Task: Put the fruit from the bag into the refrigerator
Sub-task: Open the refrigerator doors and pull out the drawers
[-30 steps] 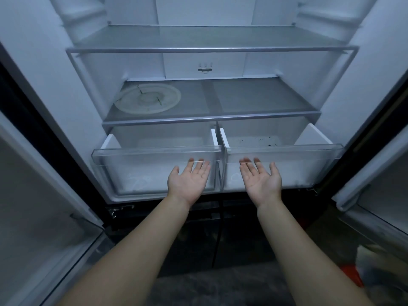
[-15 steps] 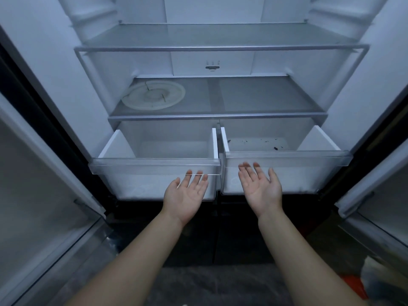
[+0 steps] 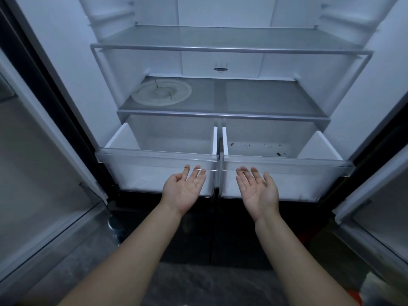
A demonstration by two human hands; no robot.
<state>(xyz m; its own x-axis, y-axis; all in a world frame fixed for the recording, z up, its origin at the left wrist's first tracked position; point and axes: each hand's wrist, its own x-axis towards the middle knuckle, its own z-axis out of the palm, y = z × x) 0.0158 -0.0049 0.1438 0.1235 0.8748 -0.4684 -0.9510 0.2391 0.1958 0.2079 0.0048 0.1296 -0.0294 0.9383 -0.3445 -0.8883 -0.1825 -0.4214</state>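
Observation:
The refrigerator stands open in front of me, with two clear drawers pulled out at the bottom. My left hand (image 3: 184, 189) is palm up, fingertips under the front lip of the left drawer (image 3: 154, 154). My right hand (image 3: 257, 191) is palm up too, fingertips under the lip of the right drawer (image 3: 287, 161). Both hands hold nothing and their fingers are apart. The left drawer is bare inside; the right one has dark specks on its floor. No fruit shows. A bit of a pale bag (image 3: 375, 288) with something red beside it lies at the lower right.
A round white plate (image 3: 162, 93) lies on the left of the lower glass shelf (image 3: 265, 98). The upper glass shelf (image 3: 231, 48) carries nothing. Both doors stand open, the left door (image 3: 33, 173) and the right door (image 3: 379, 206). Dark lower drawers sit below.
Both drawers have slid further out toward me, with my hands drawing back along their front lips. The view has shifted slightly closer to the shelves.

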